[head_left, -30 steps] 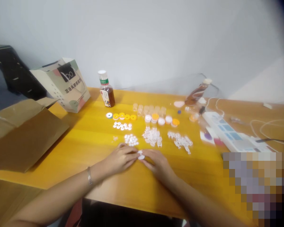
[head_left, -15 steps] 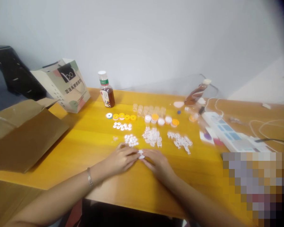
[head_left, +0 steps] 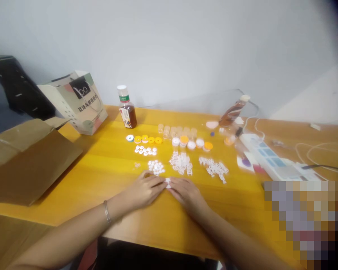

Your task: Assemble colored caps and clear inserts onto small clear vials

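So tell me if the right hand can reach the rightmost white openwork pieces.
Probably yes: nothing seems to stand between the right hand and the rightmost white openwork pieces, though that hand holds a small white part.

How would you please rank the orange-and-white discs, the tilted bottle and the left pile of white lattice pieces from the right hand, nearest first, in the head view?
1. Left lattice pile, ahead of the right hand.
2. Orange-and-white discs, beyond it.
3. Tilted bottle, back right, near the wall.

The worktop (head_left: 169, 217) is looking like glossy wood, the box (head_left: 36, 165) at frame left matt cardboard, the discs (head_left: 156, 167) at centre smooth plastic.
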`<state>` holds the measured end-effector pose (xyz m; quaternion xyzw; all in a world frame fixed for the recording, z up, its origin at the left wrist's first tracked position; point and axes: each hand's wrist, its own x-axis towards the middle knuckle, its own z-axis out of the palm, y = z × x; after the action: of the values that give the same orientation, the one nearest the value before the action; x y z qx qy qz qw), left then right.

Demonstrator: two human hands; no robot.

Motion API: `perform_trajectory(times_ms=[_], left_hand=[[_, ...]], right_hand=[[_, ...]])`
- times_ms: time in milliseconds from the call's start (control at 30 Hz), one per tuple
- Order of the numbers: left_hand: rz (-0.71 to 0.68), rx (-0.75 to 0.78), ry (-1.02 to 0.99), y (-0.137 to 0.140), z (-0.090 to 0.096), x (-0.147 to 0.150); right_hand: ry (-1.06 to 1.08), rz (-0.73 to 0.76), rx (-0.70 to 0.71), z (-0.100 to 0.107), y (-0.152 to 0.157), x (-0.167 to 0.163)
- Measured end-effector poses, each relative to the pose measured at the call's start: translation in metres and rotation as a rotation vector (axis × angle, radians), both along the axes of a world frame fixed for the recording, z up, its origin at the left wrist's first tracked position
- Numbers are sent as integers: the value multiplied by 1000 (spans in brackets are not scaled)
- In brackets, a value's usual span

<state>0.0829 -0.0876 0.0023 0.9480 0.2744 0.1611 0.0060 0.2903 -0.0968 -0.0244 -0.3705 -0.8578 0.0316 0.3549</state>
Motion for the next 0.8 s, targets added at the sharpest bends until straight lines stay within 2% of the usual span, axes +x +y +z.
perform_trajectory(times_ms=[433,800], left_hand=[[4,18,17,-1,0,2],[10,34,48,-4,0,4]], right_hand=[[-92,38,-50,8,-1,1],[-203,6,22,8,-5,-1]])
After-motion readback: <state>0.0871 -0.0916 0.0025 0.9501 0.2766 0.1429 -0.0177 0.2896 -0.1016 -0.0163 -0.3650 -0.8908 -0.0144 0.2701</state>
